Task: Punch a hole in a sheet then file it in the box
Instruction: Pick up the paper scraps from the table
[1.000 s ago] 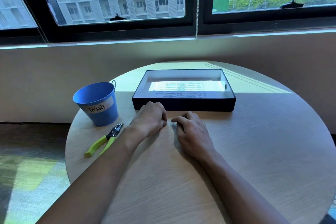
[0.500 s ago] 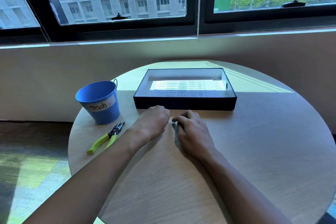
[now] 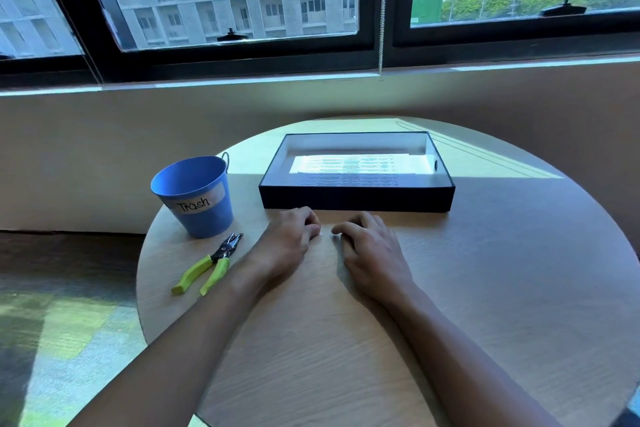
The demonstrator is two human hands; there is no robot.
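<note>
Black box (image 3: 356,198) just beyond hands (image 3: 290,242) (image 3: 373,255), sheet (image 3: 346,167) inside

left hand (image 3: 291,241): fingers (image 3: 309,219) curling under, tips hiding beneath the knuckles | right hand (image 3: 372,255): outer fingers tucking out of sight behind the knuckles | sheet (image 3: 346,167): print washing out in glare, too small to read | box (image 3: 356,199): near wall covering the sheet's front edge | bench (image 3: 502,288) and both forearms (image 3: 194,347) running off the bottom edge
</note>
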